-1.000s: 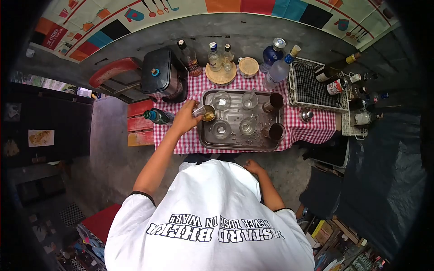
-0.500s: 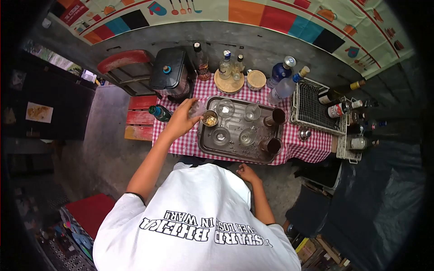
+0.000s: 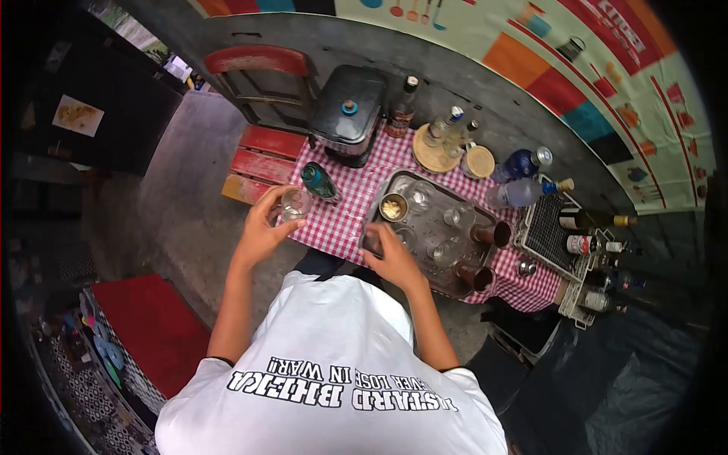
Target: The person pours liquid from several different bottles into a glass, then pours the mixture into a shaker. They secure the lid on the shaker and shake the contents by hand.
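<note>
My left hand point(image 3: 265, 226) is closed around a clear glass point(image 3: 295, 203), held near the table's left edge, close to a dark green bottle point(image 3: 318, 182). My right hand point(image 3: 393, 258) is over the near left corner of the dark serving tray point(image 3: 390, 284), fingers curved and apart, slightly blurred, with nothing visible in them. Just beyond it, a small metal cup point(image 3: 393, 207) with pale yellowish pieces inside sits on the tray. Clear glasses point(image 3: 442, 252) and two dark brown tumblers point(image 3: 493, 233) also stand there among water drops.
A black-lidded dispenser point(image 3: 347, 110) stands at the table's back left, beside a red chair point(image 3: 262, 155). Several bottles point(image 3: 402, 106) and round wooden boards point(image 3: 435, 152) line the back. Wire racks point(image 3: 550, 235) with bottles are on the right. A checkered cloth point(image 3: 337, 227) covers the table.
My left hand has moved left from beside the metal cup, carrying the clear glass. My right hand has risen from below the table edge to the tray's corner. The view has turned left.
</note>
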The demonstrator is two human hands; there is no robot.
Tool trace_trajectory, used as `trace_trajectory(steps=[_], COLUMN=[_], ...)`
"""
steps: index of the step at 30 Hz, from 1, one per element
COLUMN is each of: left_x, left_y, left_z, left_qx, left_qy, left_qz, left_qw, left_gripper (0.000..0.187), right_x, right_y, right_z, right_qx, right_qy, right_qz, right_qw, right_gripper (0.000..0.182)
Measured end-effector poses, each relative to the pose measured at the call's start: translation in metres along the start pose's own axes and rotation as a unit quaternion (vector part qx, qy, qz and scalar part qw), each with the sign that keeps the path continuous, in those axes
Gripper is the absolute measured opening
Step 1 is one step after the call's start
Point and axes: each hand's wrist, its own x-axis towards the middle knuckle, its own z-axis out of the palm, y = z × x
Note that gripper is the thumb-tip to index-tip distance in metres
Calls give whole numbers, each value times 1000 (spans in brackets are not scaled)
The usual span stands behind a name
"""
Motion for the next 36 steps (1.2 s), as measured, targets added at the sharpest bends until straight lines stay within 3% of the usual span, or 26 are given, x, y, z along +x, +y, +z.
trace_trajectory(steps=[1,3,6,10,12,17,24,26,27,31,36], left_x=[-2,-4,-8,-5,-1,18,37,42,43,49,58], left_y=[-4,-11,-23,-37,-48,-64,-79,-80,-80,-79,-81], left_z=[-9,-24,-43,-66,-80,-108,-133,-140,-142,-151,-153], left_qx=[-34,-70,-75,-104,-187,-225,-243,-232,-217,-202,-200], left_qy=[21,45,44,35,10,-19,-55,-59,-54,-76,-83], left_qz=[-8,-15,-28,-53,-59,-44,-41,-34,-26,-18,13], left_qw=[999,996,996,993,980,973,968,970,974,976,976], left_gripper=[56,56,57,60,60,62,64,63,63,63,63], right_x=[19,55,102,144,160,178,187,185,187,188,187], right_y=[-9,-24,-44,-58,-44,-27,-25,-24,-19,-10,-12], right_z=[2,6,11,26,42,69,77,83,86,90,87], right_qx=[-2,-91,-18,14,3,-16,-42,7,-8,64,97], right_qy=[-3,72,80,72,43,138,137,132,157,149,161], right_qz=[-1,-149,-170,-176,-166,-159,-152,-138,-171,-127,-109], right_qw=[1000,982,982,982,985,977,978,982,973,979,976], right_gripper=[51,57,62,62,58,43,44,42,32,18,10])
